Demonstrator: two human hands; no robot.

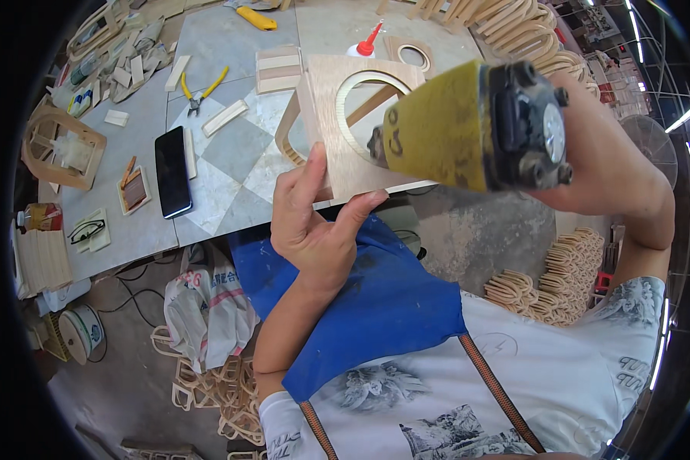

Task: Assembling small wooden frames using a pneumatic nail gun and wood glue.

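Note:
A light wooden box piece (333, 130) with a round hole stands at the table's near edge, its holed face toward me. My left hand (314, 218) grips its lower left corner, the fingers along the side and the thumb at the bottom edge. In my right hand (602, 157) is a yellow and black nail gun (445, 126), which looks air-driven. Its narrow nose is over the right rim of the hole; whether it touches the wood I cannot tell. The gun's body hides its handle, most of my right fingers and part of the box piece.
On the tiled table (238, 157) lie a black phone (173, 172), yellow-handled pliers (199, 92), wood strips (225, 118) and a yellow-handled tool (257, 18). A red-tipped glue bottle (366, 44) stands behind the box piece. Stacked wooden frames (517, 34) fill the far right; more frames (567, 264) lie lower right.

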